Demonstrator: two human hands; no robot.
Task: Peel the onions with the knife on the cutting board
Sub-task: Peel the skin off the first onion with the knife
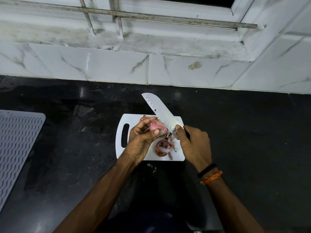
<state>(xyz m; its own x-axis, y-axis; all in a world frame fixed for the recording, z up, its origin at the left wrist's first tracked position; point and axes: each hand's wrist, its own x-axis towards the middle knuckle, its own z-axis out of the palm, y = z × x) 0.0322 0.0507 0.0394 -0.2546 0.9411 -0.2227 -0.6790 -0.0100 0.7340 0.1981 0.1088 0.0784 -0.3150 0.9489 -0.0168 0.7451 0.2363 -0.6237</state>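
- On the black counter (235,132) lies one white cutting board (134,121), its handle slot toward the left and its long axis running left to right.
- Above the board, one onion (159,128) sits in the left hand (143,140); fingers and thumb curl round it, thumb tip pressed on its near side.
- One knife (161,111) is gripped by the right hand (193,143), fingers closed round the handle, thumb laid by the heel of the blade.
- The blade's long axis runs diagonally, tip pointing away and to the left past the board's far edge; the blade touches the onion's right side.
- One curled heap of peel (161,147) lies on the board just beside the hands, with smaller shreds around it; a few scraps (151,167) lie on the counter off the board's near edge.
- One ribbed white mat (18,148) lies at the left edge, well apart from the board.
- Bare counter shows right of the board and between board and tiled wall (101,64).
- Two bands (209,174), one black, one orange, circle the right wrist.
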